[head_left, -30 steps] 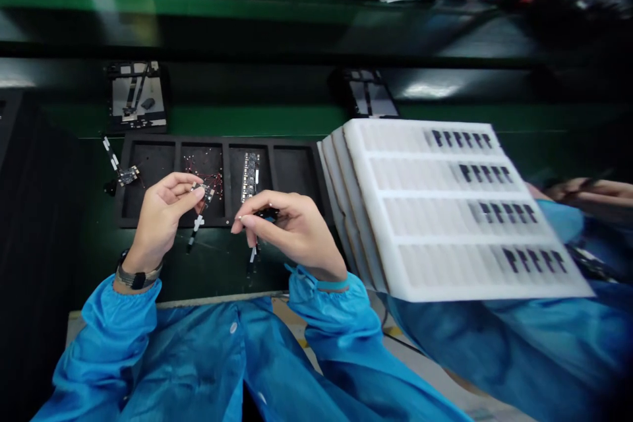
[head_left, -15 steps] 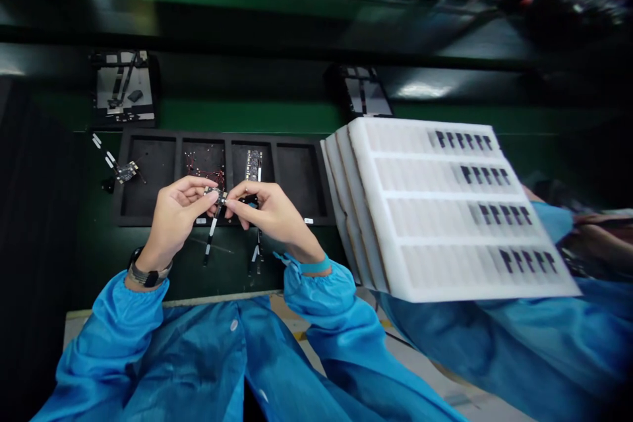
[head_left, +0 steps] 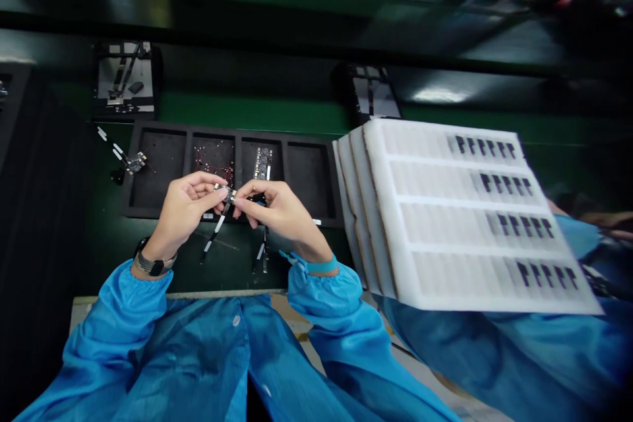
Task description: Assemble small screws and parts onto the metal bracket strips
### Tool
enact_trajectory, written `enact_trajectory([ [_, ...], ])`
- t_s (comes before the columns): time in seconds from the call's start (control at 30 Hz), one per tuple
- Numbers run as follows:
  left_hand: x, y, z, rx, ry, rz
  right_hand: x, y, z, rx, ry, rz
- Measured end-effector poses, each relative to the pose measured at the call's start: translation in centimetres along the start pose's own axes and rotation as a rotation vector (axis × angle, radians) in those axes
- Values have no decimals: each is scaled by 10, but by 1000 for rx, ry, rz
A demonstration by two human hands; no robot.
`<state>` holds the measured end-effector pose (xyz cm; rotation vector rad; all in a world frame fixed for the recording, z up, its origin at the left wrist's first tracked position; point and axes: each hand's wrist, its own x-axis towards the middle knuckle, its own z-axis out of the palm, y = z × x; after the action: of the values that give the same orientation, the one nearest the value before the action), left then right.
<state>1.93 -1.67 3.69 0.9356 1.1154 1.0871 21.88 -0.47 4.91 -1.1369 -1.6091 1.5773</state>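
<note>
Between both hands is a small circuit board (head_left: 229,193), with a black-and-white flex cable (head_left: 213,237) hanging from it. My left hand (head_left: 190,208) pinches the board between thumb and fingers. Thumb and forefinger of my right hand (head_left: 279,214) close on the board's right edge; what they grip exactly is too small to make out. Beneath the right hand, another dark strip with a white part (head_left: 262,252) hangs or lies; its upper end is hidden. Behind the hands sits a black foam tray (head_left: 138,210) holding thin red-wired parts (head_left: 213,157) and several small boards (head_left: 263,161).
Left of the tray lies another circuit board with a cable (head_left: 134,163). Two open device housings (head_left: 123,82) (head_left: 374,95) stand behind. At right, stacked white foam trays (head_left: 445,191) with rows of black parts rise beside my right arm. A co-worker's blue sleeve (head_left: 576,234) shows beyond them.
The view has shifted slightly, so the bench things appear a little farther right. Both hands keep their hold at the circuit board, with little visible difference in the fingers.
</note>
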Motion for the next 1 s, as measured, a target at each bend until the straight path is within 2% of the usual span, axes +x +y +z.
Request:
enact_trajectory([
  [0.33,-1,2,-1,63,-12,-7,3,6,-2,-6,-37,21],
  [0.77,2,-11,-1,-15,-77,-50,7,17,-4,120,-87,85],
  [0.9,3,-12,-3,5,-35,-24,10,19,0,58,-17,40],
  [1.0,5,-8,-8,151,62,88,15,23,7,-53,76,-45],
])
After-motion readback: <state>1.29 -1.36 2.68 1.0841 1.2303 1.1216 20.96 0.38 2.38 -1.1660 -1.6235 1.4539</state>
